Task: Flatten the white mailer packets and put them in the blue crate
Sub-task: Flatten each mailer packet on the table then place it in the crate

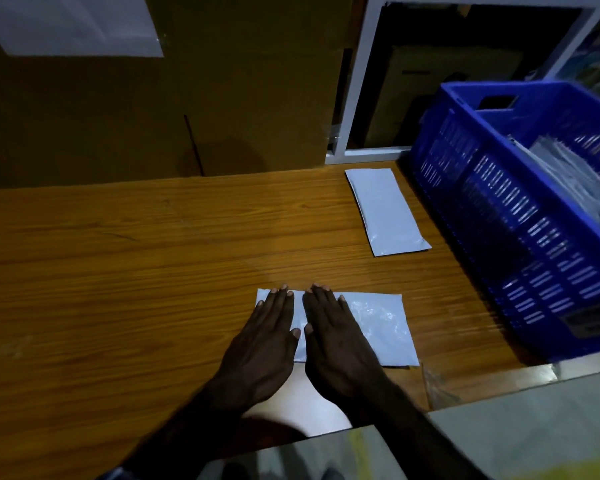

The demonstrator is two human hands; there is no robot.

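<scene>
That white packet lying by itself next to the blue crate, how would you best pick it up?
Probably by the near right corner of the far packet, coming from the side nearest the person. That corner curls slightly off the table, so fingertips could slip under there; elsewhere it lies flat, leaving little to pinch. The crate stands close along its right side. Both hands, left and right, now press the near packet.

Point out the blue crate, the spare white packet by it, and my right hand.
blue crate (499, 209), head view, slotted near wall
spare packet (388, 209), head view, middle
right hand (340, 341), head view, back of hand
</scene>
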